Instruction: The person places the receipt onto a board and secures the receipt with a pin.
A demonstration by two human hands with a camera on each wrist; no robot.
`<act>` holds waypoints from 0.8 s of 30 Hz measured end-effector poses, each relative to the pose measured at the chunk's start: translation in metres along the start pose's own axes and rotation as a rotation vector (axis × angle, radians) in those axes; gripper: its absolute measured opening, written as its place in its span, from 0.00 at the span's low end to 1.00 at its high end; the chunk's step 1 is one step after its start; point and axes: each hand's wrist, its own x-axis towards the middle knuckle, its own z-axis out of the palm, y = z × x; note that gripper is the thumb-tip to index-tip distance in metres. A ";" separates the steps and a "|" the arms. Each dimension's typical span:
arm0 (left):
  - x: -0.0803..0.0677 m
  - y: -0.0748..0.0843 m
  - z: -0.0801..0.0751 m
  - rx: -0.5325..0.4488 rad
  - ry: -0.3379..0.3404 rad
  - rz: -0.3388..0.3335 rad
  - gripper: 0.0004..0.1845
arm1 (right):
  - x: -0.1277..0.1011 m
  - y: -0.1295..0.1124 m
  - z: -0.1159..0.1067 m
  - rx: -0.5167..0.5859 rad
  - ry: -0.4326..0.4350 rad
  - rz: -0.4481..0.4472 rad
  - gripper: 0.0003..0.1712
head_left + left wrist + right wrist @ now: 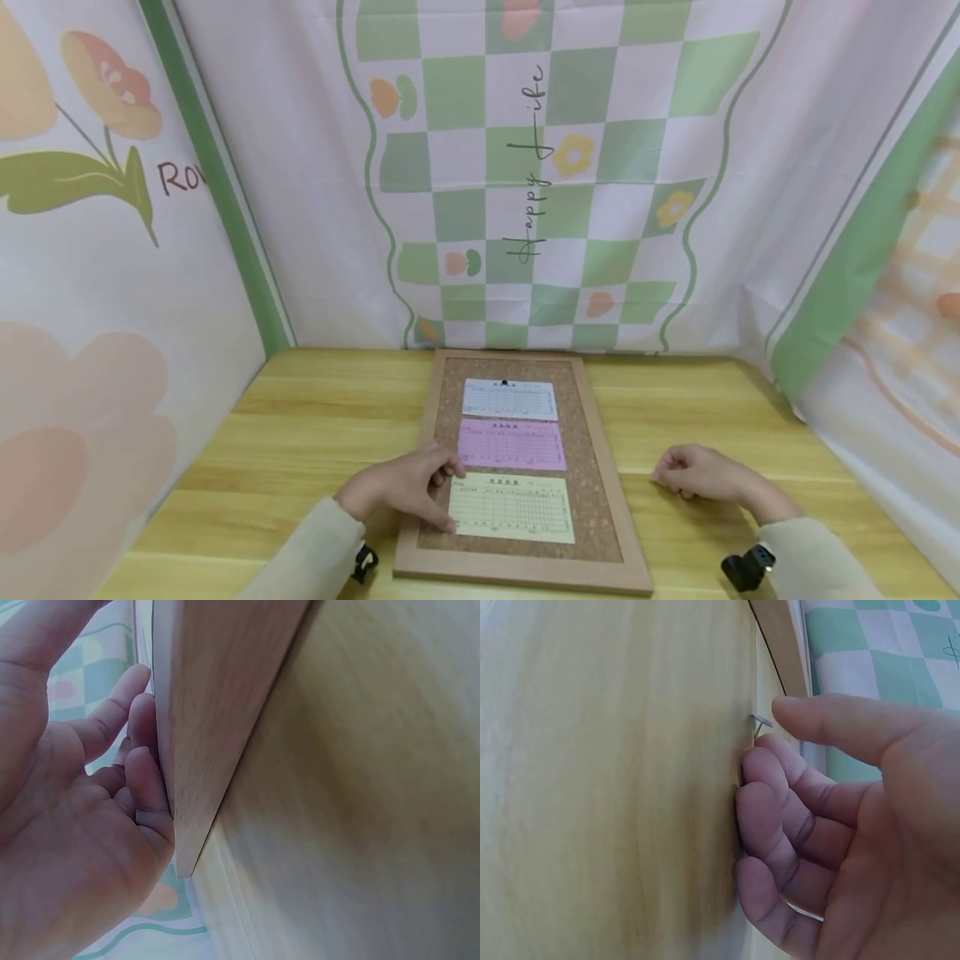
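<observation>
My left hand (408, 485) rests at the corkboard's left side, thumb on the lower left corner of a yellow printed form (512, 508), index fingertip near its upper left corner. In the left wrist view its fingers (148, 780) bend loosely beside the wooden frame (217, 697). Above the yellow form lie a pink form (512, 444) and a white form (510, 400), with a black tack (505, 382) at the white one's top edge. My right hand (701, 473) lies on the table right of the board, fingers curled. A small metal thumbtack (761, 721) sits between its thumb and index fingertips.
The wood-framed corkboard (600, 508) lies flat on a wood-grain table (300, 417), its far end by a patterned curtain (555, 183). Another printed curtain (97, 333) hangs along the left side. A black wrist camera (747, 568) sits at the right sleeve.
</observation>
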 end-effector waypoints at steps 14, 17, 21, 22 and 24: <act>-0.001 0.001 -0.001 -0.013 -0.006 0.010 0.33 | 0.001 0.003 0.003 -0.006 0.025 -0.002 0.10; -0.002 0.002 -0.001 -0.012 -0.004 0.010 0.33 | 0.003 0.002 0.003 -0.015 0.033 -0.009 0.10; -0.001 0.002 -0.001 -0.019 -0.004 0.008 0.33 | 0.004 0.001 0.003 -0.019 0.059 -0.012 0.09; -0.002 0.002 -0.001 -0.022 -0.005 0.008 0.33 | 0.005 0.001 0.004 -0.012 0.066 -0.012 0.09; -0.001 0.002 -0.001 -0.026 -0.007 0.005 0.33 | 0.005 -0.001 0.004 0.015 0.078 0.000 0.08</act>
